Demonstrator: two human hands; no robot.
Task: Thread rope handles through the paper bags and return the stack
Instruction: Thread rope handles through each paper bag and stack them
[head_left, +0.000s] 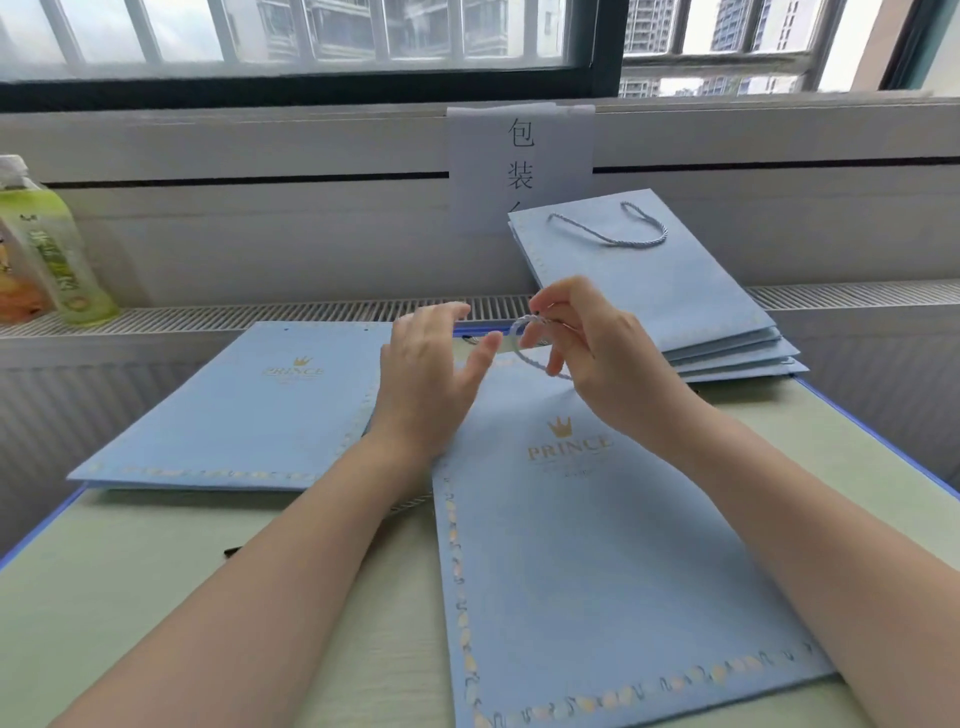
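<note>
A flat light-blue paper bag with a gold crown and "PRINCE" print lies on the table in front of me. Above its top edge my right hand pinches a light-blue rope handle that loops down toward the bag. My left hand hovers beside it with fingers spread and relaxed, holding nothing. A stack of the same bags lies flat at the left. Several bags lean against the wall at the back right, the top one with a rope handle threaded through it.
A green drink bottle stands on the sill at the far left. A white paper sign hangs on the wall behind the bags. The pale green table has blue edges, and a small dark bit lies on it near my left forearm.
</note>
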